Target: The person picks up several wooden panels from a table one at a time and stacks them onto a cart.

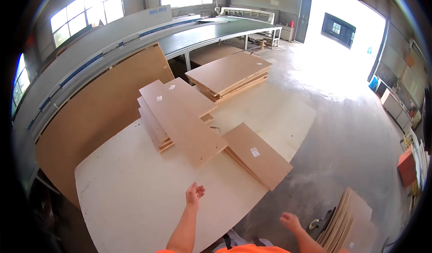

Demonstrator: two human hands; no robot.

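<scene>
My left hand [195,193] is stretched out over the pale sheet [130,190] on the floor, fingers apart and holding nothing. It is nearest the near end of a long brown board [180,122] that lies on a low stack. My right hand [290,220] hangs lower right over the concrete floor, fingers loosely curled and empty. A shorter brown board [256,156] with a small white label lies between the two hands, overhanging the sheet's edge.
A taller stack of boards [229,73] lies farther back. A large brown panel [94,118] leans at the left against a long machine [103,41]. More boards lean at the lower right [346,221]. A bright doorway [346,32] opens at the far right.
</scene>
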